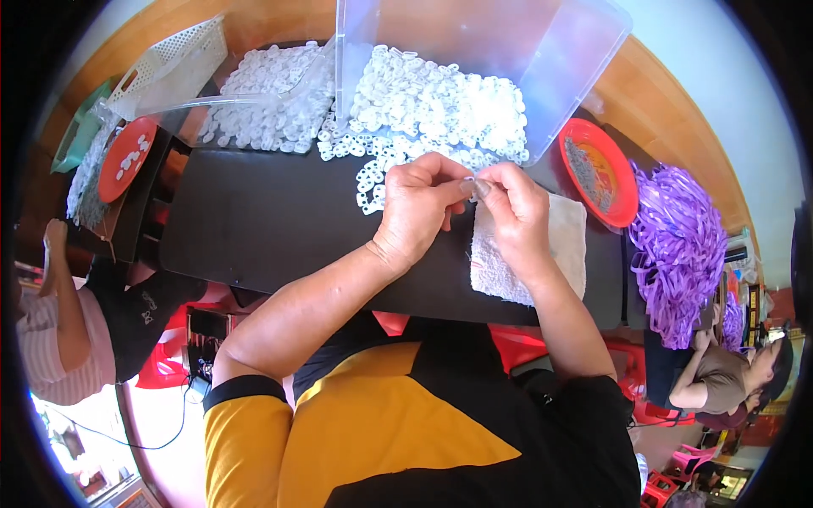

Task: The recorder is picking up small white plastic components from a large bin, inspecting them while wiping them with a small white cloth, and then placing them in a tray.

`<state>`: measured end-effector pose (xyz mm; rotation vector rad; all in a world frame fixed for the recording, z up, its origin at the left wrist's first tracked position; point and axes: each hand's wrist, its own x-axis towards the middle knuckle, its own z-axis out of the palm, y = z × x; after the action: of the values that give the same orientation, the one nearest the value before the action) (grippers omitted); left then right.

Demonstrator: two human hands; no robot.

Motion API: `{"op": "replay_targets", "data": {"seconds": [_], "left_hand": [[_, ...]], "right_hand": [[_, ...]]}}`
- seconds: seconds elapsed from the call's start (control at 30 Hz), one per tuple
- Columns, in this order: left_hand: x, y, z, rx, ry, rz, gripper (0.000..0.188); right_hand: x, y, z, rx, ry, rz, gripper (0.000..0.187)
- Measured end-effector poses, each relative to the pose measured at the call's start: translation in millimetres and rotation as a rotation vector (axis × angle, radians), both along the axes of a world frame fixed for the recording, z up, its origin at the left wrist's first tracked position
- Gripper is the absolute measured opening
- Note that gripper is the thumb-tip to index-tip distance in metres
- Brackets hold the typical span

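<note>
Above the dark table, my left hand [417, 203] and my right hand [515, 207] meet fingertip to fingertip. The thumb and forefinger of each are pinched together. Whatever lies between them is too small and covered to name. Just beyond the fingers, small white plastic pieces with holes [371, 179] spill over the table from a tipped clear plastic bin [576, 76] heaped with more of them. A folded white towel [555, 254] lies under my right hand. To its right stands a red bowl [624, 190] with many small grey parts [584, 173].
A pile of purple straps [677, 245] lies at the right. Another clear bin of white pieces [271, 93] stands far left. Beyond it are a white basket [174, 72] and a red plate [118, 178]. People sit at the left [63, 330] and right [728, 377].
</note>
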<state>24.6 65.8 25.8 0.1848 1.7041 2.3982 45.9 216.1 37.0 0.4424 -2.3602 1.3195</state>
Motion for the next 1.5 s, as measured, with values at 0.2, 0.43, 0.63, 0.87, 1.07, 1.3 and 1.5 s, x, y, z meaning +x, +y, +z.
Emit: {"op": "replay_targets", "data": {"seconds": [0.2, 0.43, 0.63, 0.87, 1.07, 1.3, 1.5], "left_hand": [[-1, 0, 6, -0.014, 0.025, -0.049, 0.009], [-3, -1, 4, -0.118, -0.001, -0.042, 0.009], [-4, -3, 6, -0.303, 0.114, -0.055, 0.01], [-2, 2, -12, -0.399, 0.27, 0.003, 0.008], [1, 1, -9, -0.351, 0.248, 0.006, 0.003], [0, 2, -3, -0.19, -0.019, -0.016, 0.01], [-2, 0, -5, -0.195, -0.01, -0.051, 0.012]], "right_hand": [[1, 5, -6, -0.027, 0.007, -0.018, 0.005], [3, 6, -4, -0.012, 0.01, -0.03, 0.004], [2, 8, -6, 0.043, 0.092, -0.048, 0.004], [3, 3, -9, 0.002, 0.028, -0.002, 0.006], [2, -1, -9, -0.096, -0.022, 0.017, 0.006], [3, 7, -4, -0.06, 0.018, -0.062, 0.007], [1, 9, -6, -0.038, -0.009, 0.011, 0.011]]}}
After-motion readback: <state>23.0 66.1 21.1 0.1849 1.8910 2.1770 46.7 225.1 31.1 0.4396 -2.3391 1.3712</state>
